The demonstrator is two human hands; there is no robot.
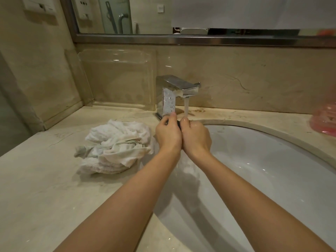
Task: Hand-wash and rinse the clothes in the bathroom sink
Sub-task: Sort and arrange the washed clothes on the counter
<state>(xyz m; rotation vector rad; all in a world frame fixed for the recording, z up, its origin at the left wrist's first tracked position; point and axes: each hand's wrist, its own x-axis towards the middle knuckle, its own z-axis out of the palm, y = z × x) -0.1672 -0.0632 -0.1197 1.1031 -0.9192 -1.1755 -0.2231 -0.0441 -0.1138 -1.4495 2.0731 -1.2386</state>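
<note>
A crumpled white cloth pile (114,146) is lying on the desk (45,188), just left of the sink (263,170). A small dark item (179,124), mostly hidden, is being pinched between the left hand (168,135) and the right hand (197,136), fingers curled, under the running tap (179,91). Being wet, it is probably soft, limp and slippery; a full-fist hold is judged safest.

both my forearms stretched forward, bare. left hand (168,133) and right hand (197,136) pressed side by side, fingers (172,116) curled, pinching something small and dark between them.
</note>
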